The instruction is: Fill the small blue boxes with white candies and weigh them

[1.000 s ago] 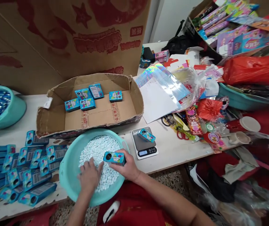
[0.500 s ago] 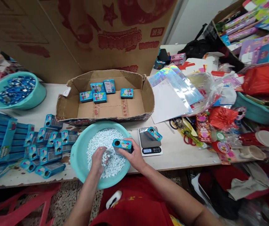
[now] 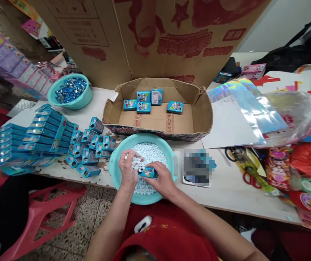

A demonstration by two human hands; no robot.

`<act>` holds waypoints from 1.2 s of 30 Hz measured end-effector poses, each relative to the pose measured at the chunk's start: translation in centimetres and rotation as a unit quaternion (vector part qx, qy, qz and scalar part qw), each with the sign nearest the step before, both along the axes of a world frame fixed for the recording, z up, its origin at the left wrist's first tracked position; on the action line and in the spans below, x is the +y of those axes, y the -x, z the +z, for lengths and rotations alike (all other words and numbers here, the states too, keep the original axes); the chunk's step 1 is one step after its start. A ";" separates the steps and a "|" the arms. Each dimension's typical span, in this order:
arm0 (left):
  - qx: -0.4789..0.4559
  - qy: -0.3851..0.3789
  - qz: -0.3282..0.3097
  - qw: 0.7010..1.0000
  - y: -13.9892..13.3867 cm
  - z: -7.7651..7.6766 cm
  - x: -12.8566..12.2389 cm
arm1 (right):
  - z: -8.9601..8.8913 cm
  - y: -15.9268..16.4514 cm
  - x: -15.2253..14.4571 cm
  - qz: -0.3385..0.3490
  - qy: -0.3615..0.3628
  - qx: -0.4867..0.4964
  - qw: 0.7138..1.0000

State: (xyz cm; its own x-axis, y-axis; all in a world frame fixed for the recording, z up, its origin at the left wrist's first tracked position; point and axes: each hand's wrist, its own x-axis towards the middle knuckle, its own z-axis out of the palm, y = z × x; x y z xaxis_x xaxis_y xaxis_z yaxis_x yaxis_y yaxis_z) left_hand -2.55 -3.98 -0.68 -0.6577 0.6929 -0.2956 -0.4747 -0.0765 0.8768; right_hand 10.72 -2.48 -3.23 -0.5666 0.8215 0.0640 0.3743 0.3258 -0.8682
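Note:
My left hand point(image 3: 127, 169) is cupped, palm up, around a heap of small white candies point(image 3: 136, 163). Its fingers tilt the heap toward a small blue candy box point(image 3: 147, 172), whose round hole is mostly hidden by the candies. Gripping that box from its right side is my right hand point(image 3: 161, 178), thumb in front. Both hands are over a turquoise basin point(image 3: 117, 181) holding many more of the same candies. To the right of the basin lies a pixelated patch over a kitchen scale point(image 3: 196, 170) and something blue on it.
Several blue boxes point(image 3: 88, 156) stand left of the basin, beside stacked blue cartons point(image 3: 39, 134). Behind is a low cardboard tray point(image 3: 199, 127) with several blue boxes. A second basin point(image 3: 83, 99) holds shiny blue wrapped pieces. Scissors point(image 3: 250, 179) and packaging lie at right.
My left hand has lifted candies from the basin and brought them against the box in my right hand. The whole view has shifted left, showing more cartons there.

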 end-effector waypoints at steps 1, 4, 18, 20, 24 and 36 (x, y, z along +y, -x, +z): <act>0.002 0.003 0.002 1.000 0.1 0.2 0.0 | 0.2 0.0 0.1 0.005 -0.001 -0.002 1.000; -0.007 0.007 -0.014 1.000 0.5 0.8 0.2 | 0.7 0.2 0.5 0.009 0.000 -0.005 1.000; 0.044 0.040 -0.044 0.997 0.2 1.3 0.5 | 1.3 0.5 0.5 -0.026 0.064 0.040 0.997; 0.032 0.030 -0.059 0.997 0.2 1.3 0.5 | 1.5 0.5 0.5 -0.025 0.068 0.042 0.996; 0.022 0.024 -0.054 0.998 0.3 1.0 0.4 | 1.6 0.6 0.6 -0.025 0.067 0.049 0.996; 0.049 0.008 -0.075 0.996 -0.4 0.7 -0.2 | 1.4 0.4 0.3 -0.029 0.081 0.042 0.995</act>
